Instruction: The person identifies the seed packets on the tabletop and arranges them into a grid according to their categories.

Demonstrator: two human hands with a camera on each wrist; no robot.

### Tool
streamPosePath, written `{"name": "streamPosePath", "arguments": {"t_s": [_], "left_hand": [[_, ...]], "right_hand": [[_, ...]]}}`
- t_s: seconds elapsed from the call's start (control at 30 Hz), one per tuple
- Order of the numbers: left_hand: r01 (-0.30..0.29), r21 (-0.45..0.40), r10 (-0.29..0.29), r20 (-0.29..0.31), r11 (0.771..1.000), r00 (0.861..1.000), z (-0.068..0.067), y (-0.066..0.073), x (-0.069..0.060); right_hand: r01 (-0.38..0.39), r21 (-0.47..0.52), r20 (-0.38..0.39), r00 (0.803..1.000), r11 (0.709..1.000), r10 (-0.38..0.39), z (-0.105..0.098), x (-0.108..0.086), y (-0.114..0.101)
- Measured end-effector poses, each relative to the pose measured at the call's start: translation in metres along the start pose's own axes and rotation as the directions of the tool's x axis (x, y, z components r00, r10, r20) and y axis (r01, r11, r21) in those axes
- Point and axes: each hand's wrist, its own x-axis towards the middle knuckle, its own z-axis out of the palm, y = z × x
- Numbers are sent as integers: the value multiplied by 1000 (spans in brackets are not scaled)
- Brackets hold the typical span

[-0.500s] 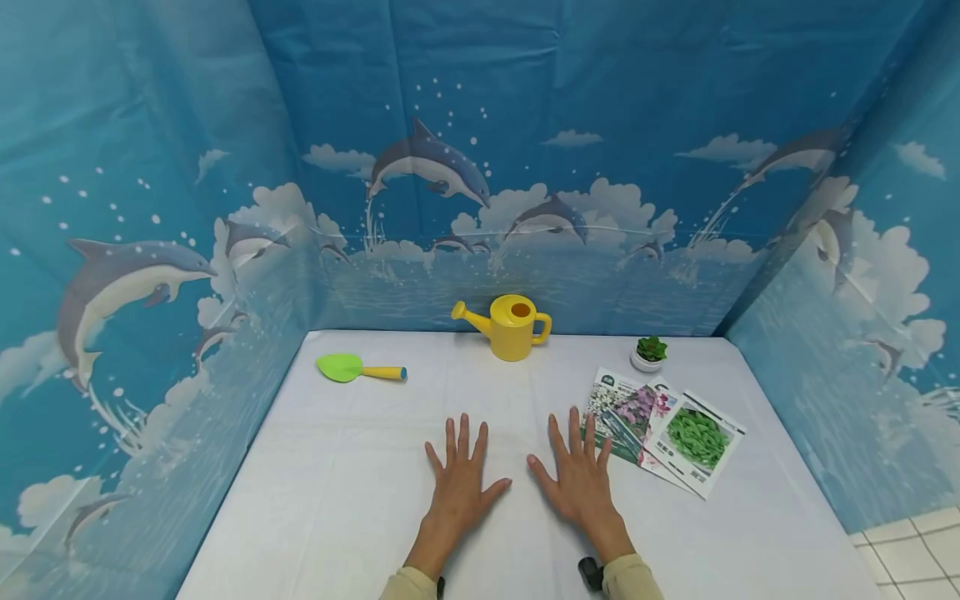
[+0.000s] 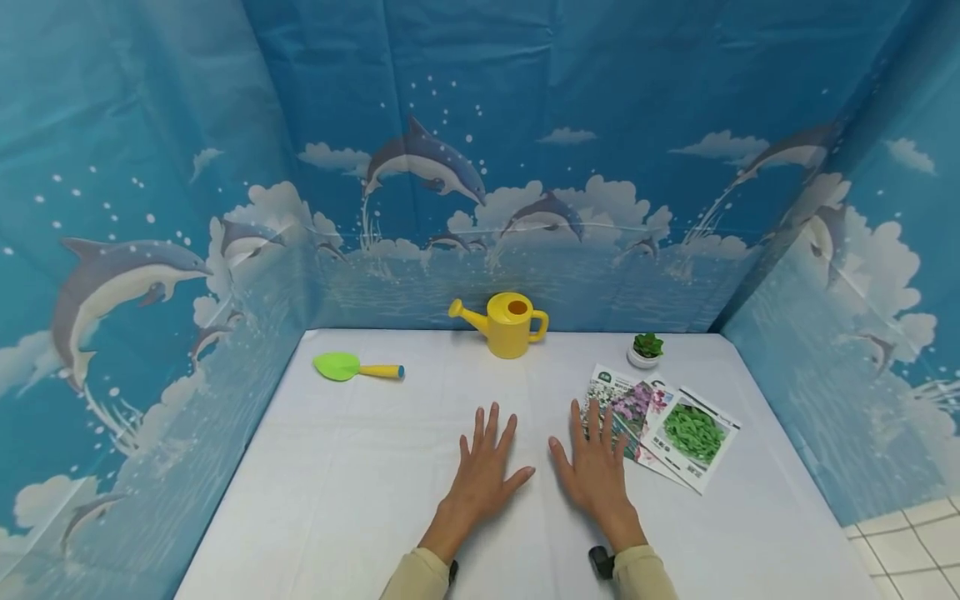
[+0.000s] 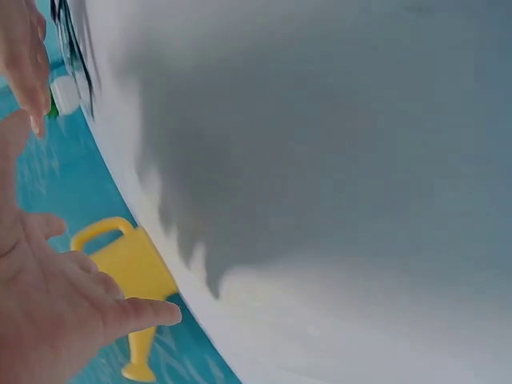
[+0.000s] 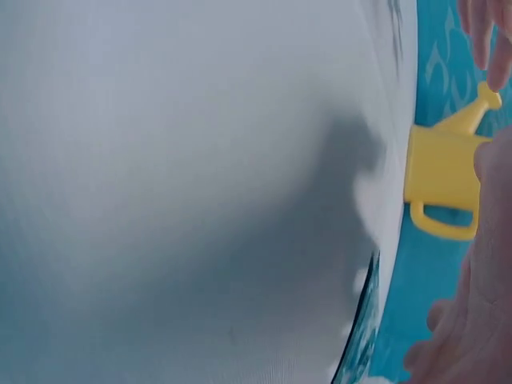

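In the head view, my left hand is held palm down with fingers spread, holding nothing. Beside it on the right, my right hand has its fingers extended too, also holding nothing; its fingertips overlap the left edge of some seed packets. A yellow watering can stands beyond both hands and shows in the left wrist view and the right wrist view. Both wrist views show a shadow on the white cloth under each hand.
A green toy trowel with a yellow handle lies at the back left of the white table. A small potted plant stands behind the packets. Dolphin-printed blue curtains enclose the back and sides.
Both hands have shifted to the right, the left one further, so that they are closer together. The right fingertips now overlap the packets more. The head view has moved slightly.
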Motion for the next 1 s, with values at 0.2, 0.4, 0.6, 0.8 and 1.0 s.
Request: {"name": "streamPosePath", "arguments": {"t_s": [0.2,0.4,0.6,0.8,1.0], "left_hand": [[-54,26,53,43,998,998,-2,15,14],[-99,44,95,74,994,993,-2,29,30],[-127,20,123,140,992,982,3,45,45],[-171,73,156,180,983,971,16,56,59],[-187,92,165,202,978,965,30,60,72]], "right_hand": [[-24,-4,-67,997,1000,24,-5,2,18],[-59,-22,-43,997,998,58,-18,4,34],[-111,-20,-14,994,994,110,-29,5,52],[-164,-31,-7,986,986,164,-33,6,72],[-190,-81,-19,982,978,190,-37,9,92]]}}
